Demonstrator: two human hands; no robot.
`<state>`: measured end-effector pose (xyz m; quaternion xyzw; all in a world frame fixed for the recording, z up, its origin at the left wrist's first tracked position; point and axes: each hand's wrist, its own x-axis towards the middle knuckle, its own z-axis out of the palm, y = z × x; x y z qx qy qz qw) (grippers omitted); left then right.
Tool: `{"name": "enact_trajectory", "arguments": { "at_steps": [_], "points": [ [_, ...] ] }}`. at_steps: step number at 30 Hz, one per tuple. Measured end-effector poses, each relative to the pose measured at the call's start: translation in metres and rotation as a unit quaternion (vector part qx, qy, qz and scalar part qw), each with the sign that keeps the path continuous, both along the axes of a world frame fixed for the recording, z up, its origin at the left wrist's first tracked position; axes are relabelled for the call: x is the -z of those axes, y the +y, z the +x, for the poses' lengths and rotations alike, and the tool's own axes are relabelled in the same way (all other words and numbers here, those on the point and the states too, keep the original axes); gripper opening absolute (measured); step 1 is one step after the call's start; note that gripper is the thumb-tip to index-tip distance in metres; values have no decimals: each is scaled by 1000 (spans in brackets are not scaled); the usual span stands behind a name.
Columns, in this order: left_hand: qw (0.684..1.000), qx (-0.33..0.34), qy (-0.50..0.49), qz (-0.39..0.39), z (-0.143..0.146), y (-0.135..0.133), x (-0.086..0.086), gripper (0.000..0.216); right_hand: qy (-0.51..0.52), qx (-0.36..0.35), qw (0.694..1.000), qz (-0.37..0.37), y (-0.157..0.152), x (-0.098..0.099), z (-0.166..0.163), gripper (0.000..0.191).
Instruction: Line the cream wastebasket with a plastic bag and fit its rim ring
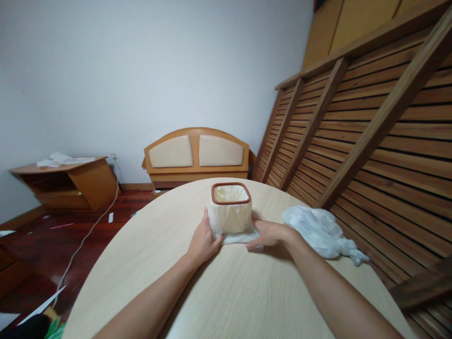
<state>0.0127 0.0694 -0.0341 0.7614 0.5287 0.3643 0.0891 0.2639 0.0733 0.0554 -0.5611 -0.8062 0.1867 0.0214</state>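
A small cream trash bin (231, 219) with a brown rim (231, 202) stands upright on the round table (226, 292). A thin, clear plastic bag (236, 238) lines it; the loose part hangs outside and gathers around the base. At the bin's left side, my left hand (204, 239) grips the bag, with its fingers pointing up along the wall and its thumb at the front. My right hand (266, 233) closes on the bag at the lower right. Some right fingertips are hidden behind the bin.
To the right on the table lies a knotted white plastic bag (318, 230). Slatted wooden panels (353, 141) lean beside the table's right edge. Behind is a padded headboard (196, 150). A low wooden desk (70, 183) and a cable (88, 233) are at left.
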Motion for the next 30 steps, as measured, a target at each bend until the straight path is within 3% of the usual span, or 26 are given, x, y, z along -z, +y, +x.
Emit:
{"name": "enact_trajectory", "arguments": {
  "at_steps": [3, 8, 12, 16, 24, 30],
  "points": [
    [1000, 5, -7, -12, 1, -3, 3, 101, -100, 21, 995, -22, -13, -13, -13, 53],
    [998, -10, -35, 46, 8, -19, 5, 77, -133, 39, 990, 18, -39, -27, -38, 36],
    [997, -7, -35, 64, 16, -31, 1, 32, -133, 46, 989, 35, -55, -34, -52, 38],
    [999, 14, -27, 34, 21, -35, -8, 11, -114, 52, 991, 45, -59, -36, -57, 51],
    [997, 29, -45, -58, 26, -40, -16, 28, -60, -25, 997, 40, -58, -25, -61, 38],
    [995, 62, -38, -73, 26, -38, -14, 40, -68, -11, 996, 64, -52, -12, -61, 32]
  ]
}}
